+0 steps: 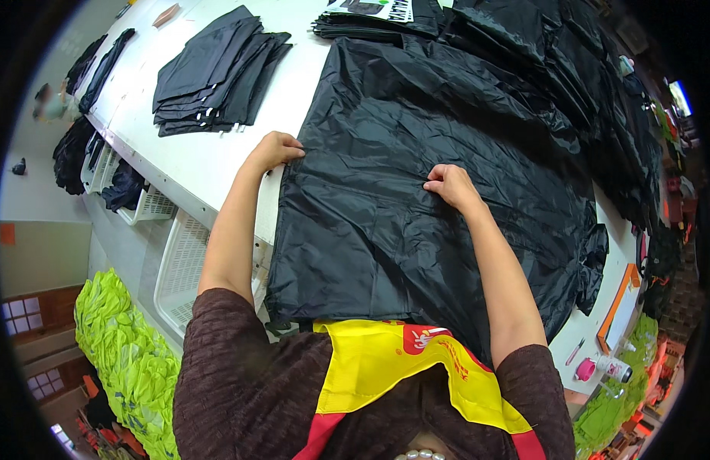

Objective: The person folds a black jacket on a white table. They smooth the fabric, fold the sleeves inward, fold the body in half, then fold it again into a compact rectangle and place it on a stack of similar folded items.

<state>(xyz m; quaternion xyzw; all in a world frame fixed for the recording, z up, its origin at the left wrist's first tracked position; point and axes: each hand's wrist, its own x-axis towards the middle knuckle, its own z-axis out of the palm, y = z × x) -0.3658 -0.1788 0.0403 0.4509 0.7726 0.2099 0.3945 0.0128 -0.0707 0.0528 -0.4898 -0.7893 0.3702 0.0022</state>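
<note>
While the black garment (pixel 416 176) lies spread flat on the white table (pixel 209 165) before me, my left hand (pixel 274 149) pinches its left edge with fingers closed on the cloth. My right hand (pixel 451 186) grips a fold near the middle, fingers curled tight. Folded black pieces (pixel 217 73) are stacked well apart, beyond my left hand.

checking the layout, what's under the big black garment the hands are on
The black garment lies on the white table, bare to its left. Whatever else lies beneath it is covered.
</note>
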